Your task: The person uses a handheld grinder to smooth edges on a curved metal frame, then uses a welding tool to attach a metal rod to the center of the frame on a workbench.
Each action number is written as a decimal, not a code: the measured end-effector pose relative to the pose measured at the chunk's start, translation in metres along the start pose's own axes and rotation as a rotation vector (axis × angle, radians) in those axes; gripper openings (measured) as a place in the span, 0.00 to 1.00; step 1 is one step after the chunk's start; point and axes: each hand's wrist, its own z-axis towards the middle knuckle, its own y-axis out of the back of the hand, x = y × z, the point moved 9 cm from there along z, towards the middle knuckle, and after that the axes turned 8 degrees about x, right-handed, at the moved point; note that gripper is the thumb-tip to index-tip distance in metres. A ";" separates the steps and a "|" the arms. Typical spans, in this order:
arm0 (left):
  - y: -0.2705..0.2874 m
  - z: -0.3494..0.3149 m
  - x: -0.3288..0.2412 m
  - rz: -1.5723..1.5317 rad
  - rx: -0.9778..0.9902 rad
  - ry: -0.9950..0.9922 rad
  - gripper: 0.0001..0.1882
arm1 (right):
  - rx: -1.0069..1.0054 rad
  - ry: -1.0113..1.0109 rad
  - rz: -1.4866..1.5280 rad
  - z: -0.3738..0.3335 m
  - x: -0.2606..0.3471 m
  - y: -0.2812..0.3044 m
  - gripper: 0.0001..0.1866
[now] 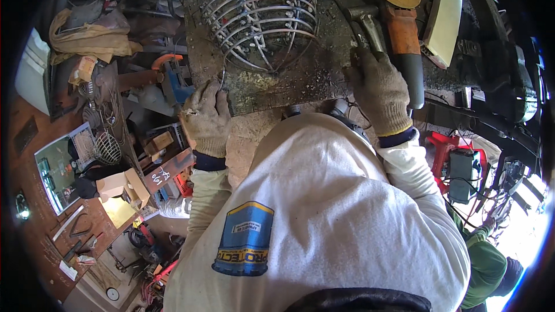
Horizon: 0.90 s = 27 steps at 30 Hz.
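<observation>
A cage-like frame of curved metal rods (263,17) rests on the dark, worn worktable (277,89). At the table's left front edge is my left hand (207,114), in a knitted work glove. Its fingers are curled around the end of a thin metal rod (224,74); whether that rod joins the frame is unclear. My gloved right hand (383,89) lies right of the frame, its fingers closed on a metal tool (373,30) that looks like a hammer. Its grip is partly hidden. Beside that hand lies an orange and grey angle grinder (403,34) with a yellowish disc.
A pale curved panel (445,20) stands right of the grinder. Cloths (92,34) and metal pipes lie at the far left. Below them are cardboard boxes (122,189) and a brown board (34,138). Another person in green (484,271) is at the lower right, near red equipment (442,153).
</observation>
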 end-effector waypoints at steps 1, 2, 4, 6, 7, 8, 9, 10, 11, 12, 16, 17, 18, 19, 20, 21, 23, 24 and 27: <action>0.000 0.000 0.000 -0.029 -0.003 0.001 0.12 | 0.004 -0.004 -0.005 0.000 0.000 0.000 0.17; 0.000 -0.001 -0.001 -0.030 -0.001 0.002 0.12 | 0.006 -0.004 -0.006 0.000 0.000 -0.001 0.17; 0.000 -0.001 -0.003 -0.021 0.004 -0.001 0.12 | 0.010 -0.012 0.022 0.002 -0.001 -0.002 0.18; -0.002 -0.001 -0.003 -0.002 0.006 -0.011 0.12 | -0.005 -0.028 0.010 0.002 0.001 0.002 0.18; -0.002 -0.001 -0.004 0.017 0.008 -0.023 0.12 | -0.021 -0.044 -0.002 0.002 0.001 0.004 0.18; 0.001 -0.001 -0.007 -0.049 -0.048 -0.034 0.12 | -0.080 -0.023 0.076 0.001 0.002 0.006 0.18; -0.001 -0.001 -0.006 -0.057 -0.048 -0.036 0.12 | -0.082 0.025 0.080 0.002 0.006 0.006 0.17; -0.002 0.000 -0.005 -0.064 -0.047 -0.039 0.11 | -0.083 0.074 0.083 0.003 0.010 0.007 0.16; -0.001 -0.001 -0.006 -0.092 -0.056 -0.044 0.11 | -0.058 0.079 0.126 0.004 0.014 0.007 0.15; -0.002 -0.001 -0.005 -0.093 -0.055 -0.046 0.11 | -0.059 0.077 0.125 0.005 0.016 0.007 0.15; -0.003 0.001 -0.008 -0.123 -0.050 -0.091 0.11 | -0.024 0.141 0.180 0.007 0.022 -0.002 0.14; -0.003 0.002 -0.009 -0.107 -0.039 -0.088 0.11 | -0.037 0.169 0.196 0.007 0.024 -0.004 0.14; -0.004 0.002 -0.009 -0.107 -0.040 -0.088 0.11 | -0.037 0.170 0.196 0.007 0.024 -0.006 0.14; -0.004 0.001 -0.009 -0.121 -0.045 -0.084 0.11 | -0.029 0.180 0.207 0.006 0.024 -0.008 0.15; -0.004 0.001 -0.008 -0.134 -0.049 -0.081 0.11 | -0.021 0.191 0.218 0.006 0.025 -0.009 0.15; -0.005 0.001 -0.007 -0.136 -0.050 -0.081 0.11 | -0.022 0.190 0.216 0.006 0.026 -0.008 0.15; -0.008 0.002 -0.006 -0.145 -0.027 -0.099 0.11 | 0.034 0.101 0.195 0.007 0.021 -0.012 0.17; -0.009 0.002 -0.006 -0.147 -0.028 -0.100 0.11 | 0.032 0.100 0.192 0.008 0.022 -0.010 0.17; -0.013 0.002 -0.004 -0.132 -0.025 -0.090 0.11 | 0.024 0.070 0.192 0.008 0.022 -0.004 0.17</action>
